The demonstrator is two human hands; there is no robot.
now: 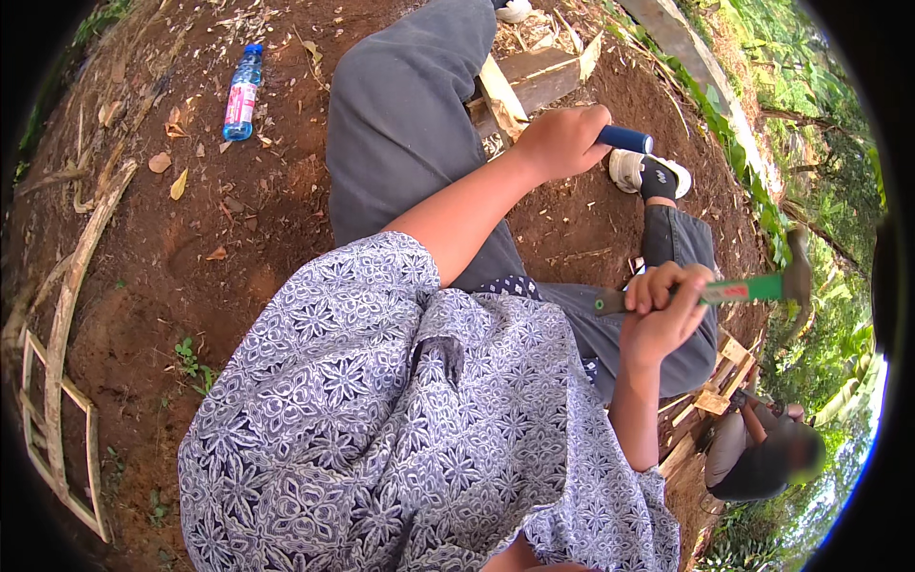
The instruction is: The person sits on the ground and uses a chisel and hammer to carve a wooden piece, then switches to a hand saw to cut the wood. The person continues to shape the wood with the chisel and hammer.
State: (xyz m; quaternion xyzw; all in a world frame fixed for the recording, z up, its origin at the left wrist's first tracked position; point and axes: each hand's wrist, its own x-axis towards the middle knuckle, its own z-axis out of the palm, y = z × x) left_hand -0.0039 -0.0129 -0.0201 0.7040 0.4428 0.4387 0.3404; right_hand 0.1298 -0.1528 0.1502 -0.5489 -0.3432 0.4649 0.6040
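Note:
My left hand (564, 143) is closed in a fist around a tool with a blue cylindrical handle (625, 140). The handle's end sticks out to the right, and the working end is hidden. Just beyond that fist, a wooden block (538, 78) and a pale split piece of wood (501, 95) lie between my legs among shavings. My right hand (664, 307) grips a hammer (748, 289) by its green and grey handle, above my bent right leg. The hammer's metal head points to the right, away from the blue handle.
A blue-capped plastic bottle (242, 100) lies on the brown soil at left. Long branches (76, 276) and a wooden frame (92, 458) are at the far left. Another person (762, 453) is at lower right, near cut wood pieces (717, 393). Green plants border the right.

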